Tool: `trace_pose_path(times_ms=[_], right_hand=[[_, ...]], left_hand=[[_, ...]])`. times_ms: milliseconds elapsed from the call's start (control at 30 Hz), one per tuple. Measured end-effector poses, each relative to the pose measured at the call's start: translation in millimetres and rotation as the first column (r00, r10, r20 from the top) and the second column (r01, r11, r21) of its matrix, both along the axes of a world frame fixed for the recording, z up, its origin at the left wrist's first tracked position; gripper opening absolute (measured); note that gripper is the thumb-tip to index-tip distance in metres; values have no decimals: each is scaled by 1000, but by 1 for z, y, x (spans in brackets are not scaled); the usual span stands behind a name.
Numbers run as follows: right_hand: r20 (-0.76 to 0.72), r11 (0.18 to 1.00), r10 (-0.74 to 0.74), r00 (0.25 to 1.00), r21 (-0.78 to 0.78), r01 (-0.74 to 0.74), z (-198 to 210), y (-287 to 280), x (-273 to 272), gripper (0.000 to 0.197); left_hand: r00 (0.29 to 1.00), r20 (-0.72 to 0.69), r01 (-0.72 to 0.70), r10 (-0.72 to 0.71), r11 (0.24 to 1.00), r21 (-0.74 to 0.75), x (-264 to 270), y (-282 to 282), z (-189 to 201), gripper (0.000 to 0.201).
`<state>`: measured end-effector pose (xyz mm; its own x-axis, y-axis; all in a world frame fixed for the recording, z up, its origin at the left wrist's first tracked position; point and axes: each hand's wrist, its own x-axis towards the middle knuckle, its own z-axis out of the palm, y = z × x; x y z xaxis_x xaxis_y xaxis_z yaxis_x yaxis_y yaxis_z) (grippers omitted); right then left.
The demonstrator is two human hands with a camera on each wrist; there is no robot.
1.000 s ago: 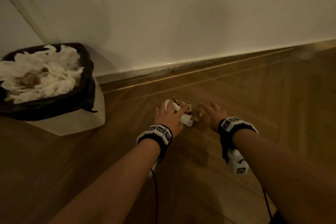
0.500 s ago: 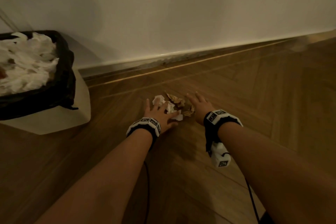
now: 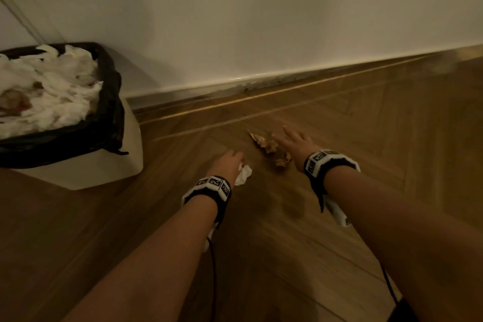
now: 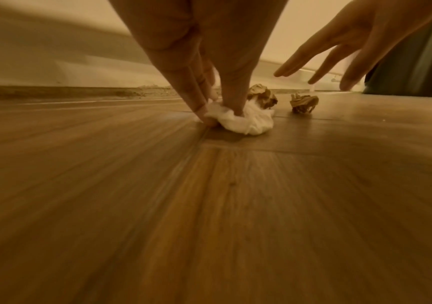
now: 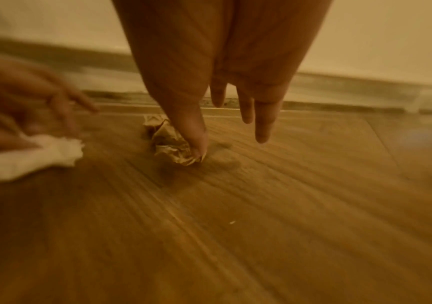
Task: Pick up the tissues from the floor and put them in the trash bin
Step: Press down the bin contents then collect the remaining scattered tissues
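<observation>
My left hand (image 3: 228, 165) pinches a crumpled white tissue (image 3: 243, 174) low against the wooden floor; in the left wrist view its fingertips (image 4: 202, 107) dig into the white tissue (image 4: 246, 121). To its right lie crumpled brown tissues (image 3: 270, 146), seen as two balls (image 4: 303, 103) in the left wrist view. My right hand (image 3: 294, 142) hovers beside them with fingers spread and straight. In the right wrist view its thumb (image 5: 197, 139) touches a brown tissue (image 5: 173, 144). The trash bin (image 3: 78, 170), white with a black liner, stands at the left, heaped with white tissues.
A white wall and skirting board (image 3: 235, 83) run behind the tissues. Wooden herringbone floor (image 3: 261, 256) spreads around my arms. A dark object (image 4: 412, 67) stands at the far right in the left wrist view.
My left hand has closed on the white tissue and drawn it left and back, away from the brown tissues. The right hand stays spread beside the brown ones.
</observation>
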<state>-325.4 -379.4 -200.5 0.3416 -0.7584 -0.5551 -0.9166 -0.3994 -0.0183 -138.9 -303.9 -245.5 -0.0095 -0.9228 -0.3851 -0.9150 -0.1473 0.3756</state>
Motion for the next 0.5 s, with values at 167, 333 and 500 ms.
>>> trace_pose_path(times_ms=[167,333,500], right_hand=[[-96,950,311,946,39,-309,0,-13,35,95],[-38,941,334,942,66,-331,-20,-19,51,78],[81,997,67,994,40,-71,-41,-12,35,49]], left_hand=[[994,95,38,-45,996,76,-1,3,10,30],[969,226,119,-103,991,-56,6,10,3,24],[978,162,132,-133,991,15,5,12,0,35]])
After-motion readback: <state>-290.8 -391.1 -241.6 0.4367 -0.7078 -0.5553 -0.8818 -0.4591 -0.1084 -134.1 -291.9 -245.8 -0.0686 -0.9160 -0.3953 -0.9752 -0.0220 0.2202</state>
